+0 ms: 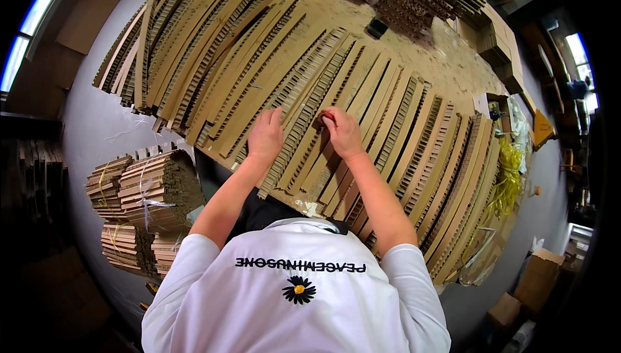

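Long honeycomb cardboard strips [312,115] lie side by side on the table before me, some showing their open cells and others a flat brown face. My left hand [265,138] is closed at one strip near the middle, fingertips bent down onto it. Just to its right, my right hand [344,134] is closed round a small red object [328,116]; most of it is hidden by the fingers, so its kind cannot be made out. That hand is over the neighbouring strips.
Tied bundles of cardboard strips [145,188] are stacked at the lower left. A small black object [376,27] lies beyond the strips, with stacked dark honeycomb pieces [407,10] behind it. Yellow plastic strapping [508,178] hangs at the table's right edge.
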